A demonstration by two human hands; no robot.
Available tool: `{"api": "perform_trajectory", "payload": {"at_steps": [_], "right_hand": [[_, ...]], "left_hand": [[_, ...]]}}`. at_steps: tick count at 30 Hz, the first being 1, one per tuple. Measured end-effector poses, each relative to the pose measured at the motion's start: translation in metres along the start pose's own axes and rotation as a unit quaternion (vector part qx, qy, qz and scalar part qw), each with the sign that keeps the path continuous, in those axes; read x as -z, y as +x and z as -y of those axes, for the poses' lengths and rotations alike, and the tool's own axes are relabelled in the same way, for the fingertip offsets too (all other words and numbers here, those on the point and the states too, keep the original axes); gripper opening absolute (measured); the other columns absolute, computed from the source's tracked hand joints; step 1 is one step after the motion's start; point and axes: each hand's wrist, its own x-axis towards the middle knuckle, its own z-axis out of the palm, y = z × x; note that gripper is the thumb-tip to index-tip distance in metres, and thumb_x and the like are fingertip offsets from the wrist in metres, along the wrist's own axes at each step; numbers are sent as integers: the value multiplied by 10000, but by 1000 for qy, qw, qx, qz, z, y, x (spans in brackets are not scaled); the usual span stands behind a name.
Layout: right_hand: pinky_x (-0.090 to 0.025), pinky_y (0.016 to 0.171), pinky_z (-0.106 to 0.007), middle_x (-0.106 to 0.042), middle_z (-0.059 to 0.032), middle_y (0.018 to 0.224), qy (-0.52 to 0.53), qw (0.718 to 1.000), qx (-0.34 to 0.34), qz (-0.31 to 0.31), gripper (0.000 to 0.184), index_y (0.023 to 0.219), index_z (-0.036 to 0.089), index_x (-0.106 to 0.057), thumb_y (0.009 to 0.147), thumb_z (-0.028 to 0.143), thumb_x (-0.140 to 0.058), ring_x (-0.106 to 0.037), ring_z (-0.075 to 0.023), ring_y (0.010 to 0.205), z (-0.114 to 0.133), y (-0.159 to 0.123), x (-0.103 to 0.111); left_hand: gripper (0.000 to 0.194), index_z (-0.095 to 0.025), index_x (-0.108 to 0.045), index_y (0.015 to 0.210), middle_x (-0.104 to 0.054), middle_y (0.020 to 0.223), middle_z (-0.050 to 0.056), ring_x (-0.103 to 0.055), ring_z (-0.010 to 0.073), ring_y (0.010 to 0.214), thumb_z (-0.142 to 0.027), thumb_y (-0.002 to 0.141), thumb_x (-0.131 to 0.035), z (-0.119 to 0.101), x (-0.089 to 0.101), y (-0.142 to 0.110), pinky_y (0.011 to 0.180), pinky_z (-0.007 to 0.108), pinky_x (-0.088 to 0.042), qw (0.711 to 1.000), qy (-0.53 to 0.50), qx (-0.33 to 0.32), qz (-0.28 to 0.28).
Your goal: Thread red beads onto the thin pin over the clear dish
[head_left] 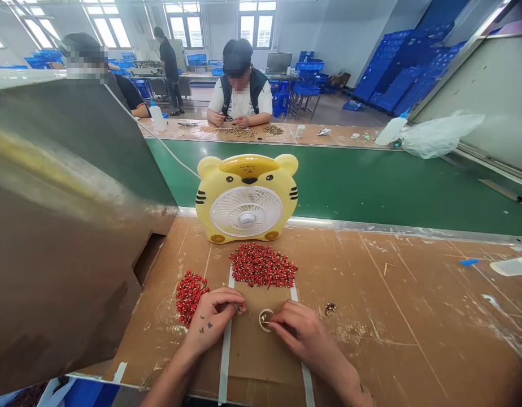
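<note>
My left hand [216, 316] is pinched on a small red piece [242, 307], mostly covered by my fingertips. Close beside that hand lies a pile of small red pieces with pale tips [190, 294]. A larger pile of red pieces [263, 264] spreads across the cardboard in front of the fan. My right hand [303, 328] grips a thin pale stick [267, 323], whose tip reaches into a small round white-rimmed cup [261, 320]. What the cup contains is too small to make out. A few dark bits [330, 308] lie right of my right hand.
A yellow tiger-faced fan [246, 198] stands behind the piles. At left a large metal housing [70, 226] blocks the side. Beyond runs a green conveyor belt [371, 186], with a seated co-worker [239, 90] across it. White bottles [390, 131] and a plastic bag [439, 135] sit on the far ledge.
</note>
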Motion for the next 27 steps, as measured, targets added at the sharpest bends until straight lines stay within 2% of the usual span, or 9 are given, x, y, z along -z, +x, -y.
{"api": "perform_trajectory", "payload": {"at_steps": [2, 4, 6, 9, 11, 17, 20, 24, 27], "right_hand": [[-455, 609, -272, -657, -35, 711, -26, 999, 32, -14, 257, 809, 205, -705, 986, 307, -549, -596, -165, 657, 0, 3, -1], [-447, 599, -272, -650, -36, 699, -45, 998, 51, -20, 278, 801, 203, -702, 994, 309, -531, -581, -162, 642, -2, 6, -3], [-444, 596, -273, -643, -37, 693, -53, 997, 55, -12, 293, 790, 199, -695, 998, 311, -521, -574, -162, 641, -4, 8, -4], [-445, 605, -277, -631, -42, 692, -57, 997, 59, 4, 288, 799, 188, -694, 1001, 286, -514, -574, -168, 655, -8, 9, -5], [-445, 616, -281, -627, -45, 695, -64, 996, 62, -1, 272, 814, 180, -694, 1000, 259, -511, -574, -173, 665, -10, 9, -5], [-422, 598, -285, -618, -44, 698, -96, 990, 97, 41, 273, 776, 187, -651, 994, 211, -488, -538, -175, 650, -10, 10, -3], [-418, 611, -289, -617, -47, 703, -107, 990, 95, 17, 258, 809, 181, -653, 997, 194, -477, -538, -179, 658, -10, 10, -3], [-392, 608, -286, -602, -40, 701, -102, 988, 108, 46, 256, 786, 184, -633, 995, 194, -485, -521, -176, 663, -10, 10, -4], [-370, 601, -283, -582, -36, 687, -90, 990, 109, 14, 253, 786, 176, -620, 997, 187, -483, -494, -169, 647, -12, 10, -5]], "left_hand": [[137, -148, -796, 826, -754, 920, 106, -725, 199, 749, -254, 748, -757, 4, -2, 3, 750, 307, -587, 998, -35, 54, -14], [206, -141, -794, 835, -767, 965, 113, -734, 212, 799, -246, 661, -828, 6, -2, 6, 789, 309, -584, 994, -54, 95, -29], [220, -133, -787, 815, -781, 895, 106, -733, 208, 779, -252, 641, -847, 7, -2, 8, 758, 289, -579, 991, -66, 113, -35], [192, -123, -770, 795, -767, 695, 73, -709, 177, 642, -288, 705, -811, 4, -2, 13, 638, 250, -548, 988, -101, 117, -26], [198, -122, -765, 808, -749, 631, 55, -689, 160, 586, -297, 724, -800, 2, -2, 17, 588, 230, -520, 986, -124, 111, -17], [175, -145, -788, 797, -759, 675, 42, -674, 137, 611, -253, 669, -837, 4, -5, 22, 605, 206, -492, 982, -140, 125, -9], [148, -155, -802, 761, -764, 698, 41, -655, 132, 626, -224, 638, -846, 8, -8, 18, 616, 203, -481, 984, -124, 131, -13], [143, -160, -808, 753, -766, 709, 43, -644, 136, 633, -226, 631, -842, 11, -11, 14, 619, 207, -472, 981, -129, 144, -5], [154, -154, -810, 776, -765, 708, 45, -642, 136, 636, -241, 651, -834, 14, -11, 13, 627, 208, -467, 980, -137, 148, 6]]}}
